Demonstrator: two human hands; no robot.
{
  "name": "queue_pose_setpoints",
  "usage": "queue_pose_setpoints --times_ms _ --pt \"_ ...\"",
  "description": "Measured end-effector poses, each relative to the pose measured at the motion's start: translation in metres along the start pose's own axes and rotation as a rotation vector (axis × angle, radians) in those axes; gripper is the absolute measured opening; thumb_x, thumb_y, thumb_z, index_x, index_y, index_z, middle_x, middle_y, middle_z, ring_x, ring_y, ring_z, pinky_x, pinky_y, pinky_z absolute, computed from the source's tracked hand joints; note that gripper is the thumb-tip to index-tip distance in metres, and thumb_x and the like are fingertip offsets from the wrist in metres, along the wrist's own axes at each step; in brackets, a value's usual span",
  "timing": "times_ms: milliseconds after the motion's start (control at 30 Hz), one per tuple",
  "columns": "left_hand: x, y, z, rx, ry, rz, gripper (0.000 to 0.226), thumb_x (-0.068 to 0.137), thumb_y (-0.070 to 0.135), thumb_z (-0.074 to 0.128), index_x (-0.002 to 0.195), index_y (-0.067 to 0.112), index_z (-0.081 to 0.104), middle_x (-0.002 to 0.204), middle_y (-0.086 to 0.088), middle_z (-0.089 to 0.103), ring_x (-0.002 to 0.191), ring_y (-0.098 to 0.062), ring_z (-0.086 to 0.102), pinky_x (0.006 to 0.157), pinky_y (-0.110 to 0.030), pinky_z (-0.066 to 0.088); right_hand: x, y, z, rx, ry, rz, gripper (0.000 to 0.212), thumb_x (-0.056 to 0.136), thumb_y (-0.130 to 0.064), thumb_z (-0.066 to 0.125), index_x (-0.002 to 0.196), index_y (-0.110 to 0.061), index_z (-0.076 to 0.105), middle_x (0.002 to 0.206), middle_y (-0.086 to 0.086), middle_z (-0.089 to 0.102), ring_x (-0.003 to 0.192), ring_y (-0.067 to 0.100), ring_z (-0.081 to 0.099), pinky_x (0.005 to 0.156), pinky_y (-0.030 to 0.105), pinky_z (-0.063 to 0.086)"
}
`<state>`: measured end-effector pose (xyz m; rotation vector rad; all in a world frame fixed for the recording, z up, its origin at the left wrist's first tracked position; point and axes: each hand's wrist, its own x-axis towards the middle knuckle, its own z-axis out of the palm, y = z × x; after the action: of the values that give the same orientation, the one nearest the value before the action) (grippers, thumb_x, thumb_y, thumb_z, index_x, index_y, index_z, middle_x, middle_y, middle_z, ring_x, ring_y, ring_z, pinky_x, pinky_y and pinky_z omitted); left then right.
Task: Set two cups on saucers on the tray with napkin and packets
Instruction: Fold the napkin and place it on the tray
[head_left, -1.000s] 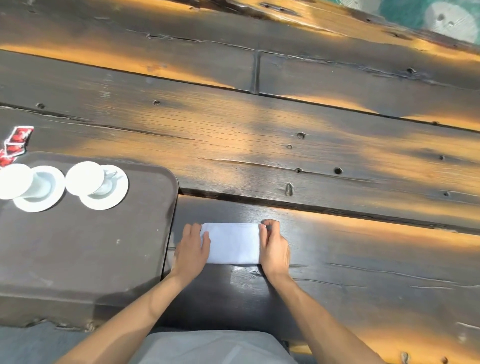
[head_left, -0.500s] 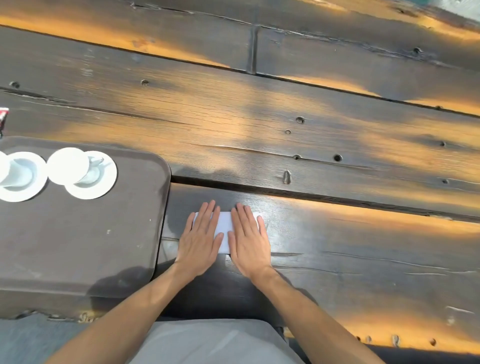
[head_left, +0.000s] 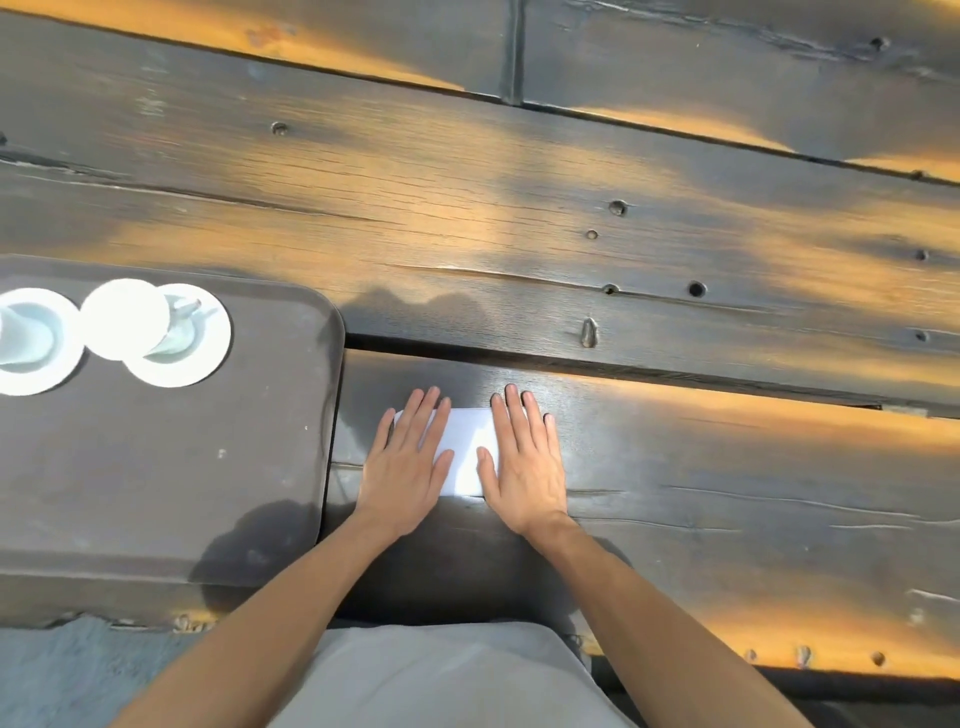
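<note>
**Two flat hands on a white napkin**

A person presses both hands down on a white napkin (head_left: 464, 451) that lies on the dark wooden desk (head_left: 519, 218). The left hand (head_left: 402, 467) lies flat on the left part of the napkin. The right hand (head_left: 524, 462) lies flat on the right part. The fingers (head_left: 511, 410) of both hands are straight and spread a little, pointing away from the person. They hold nothing; they only push down on the paper.

The napkin is a small, smooth, bright white rectangle with crisp edges. Only a strip of it shows between the two hands, plus a bit of its top edge by the left fingertips. Its near edge shows just by the two thumbs.

To the left of the left fingers sits a dark brown tray (head_left: 234, 493) with round corners. The napkin is just beside the tray but not on it. Far on the tray, up and to the left of the fingers, stand two white cups on two white saucers. The nearer cup (head_left: 124, 318) sits on its saucer (head_left: 202, 358), and its side looks pale green in the shade. The other cup and its saucer (head_left: 47, 374) are cut off by the left edge of the view. The two saucers sit almost touching.
</note>
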<state>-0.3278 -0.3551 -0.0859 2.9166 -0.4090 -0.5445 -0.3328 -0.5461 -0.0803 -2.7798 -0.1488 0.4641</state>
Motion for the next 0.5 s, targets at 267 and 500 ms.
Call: queue_pose_setpoints --times_ms 267,500 --pt "-0.024 0.005 -0.046 -0.766 0.11 -0.624 0.058 0.096 0.023 0.06 0.146 0.005 0.035 0.144 -0.017 0.044 0.123 -0.029 0.054 0.096 -0.036 0.049 -0.032 0.0 -0.03 0.674 0.217 0.651 0.05 0.093 -0.018 0.06 0.139 -0.005 0.043 0.127 0.014 0.053 0.122 0.031 0.051 0.105 0.045 0.043" --pt "-0.019 0.016 -0.057 -0.891 -0.033 -0.802 0.026 0.091 0.024 0.064 0.098 -0.001 0.06 0.096 -0.008 0.064 0.088 -0.029 0.062 0.066 -0.033 0.046 -0.028 -0.008 -0.042 0.988 0.036 0.878 0.033 0.086 -0.034 0.07 0.105 -0.015 0.051 0.082 0.003 0.064 0.067 0.019 0.062 0.061 0.032 0.049"
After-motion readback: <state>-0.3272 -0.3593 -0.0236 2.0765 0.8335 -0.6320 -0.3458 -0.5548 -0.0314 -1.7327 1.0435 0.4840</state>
